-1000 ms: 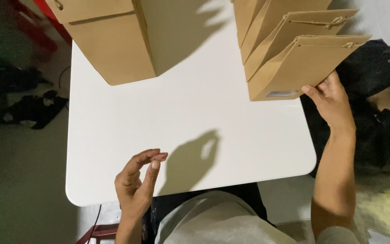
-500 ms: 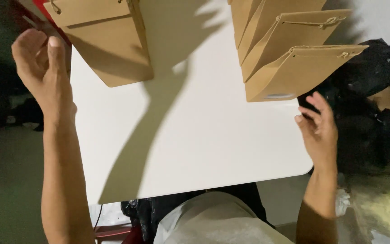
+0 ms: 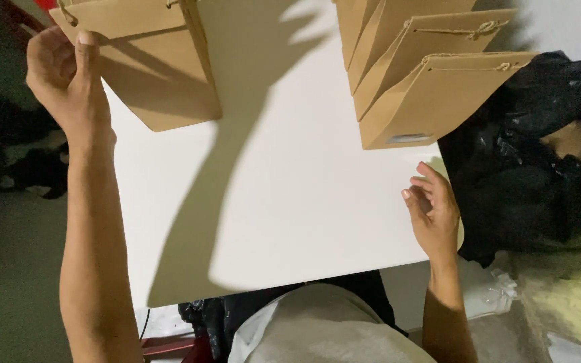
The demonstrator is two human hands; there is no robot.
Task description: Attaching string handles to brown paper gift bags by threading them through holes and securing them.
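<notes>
A white table fills the middle of the head view. My left hand is raised at the upper left, its fingers at the left edge of a standing brown paper bag with twine handles; whether it grips the bag I cannot tell. At the upper right stands a row of several folded brown paper bags. My right hand hovers near the table's right edge below that row, fingers loosely curled and apart, holding nothing.
A crumpled black plastic bag lies right of the table. Dark objects sit on the floor at the left. My light-coloured lap is under the table's near edge.
My left hand rose from the table's near edge to the bag at the upper left. My right hand came off the rightmost folded bag and dropped toward the table's right edge.
</notes>
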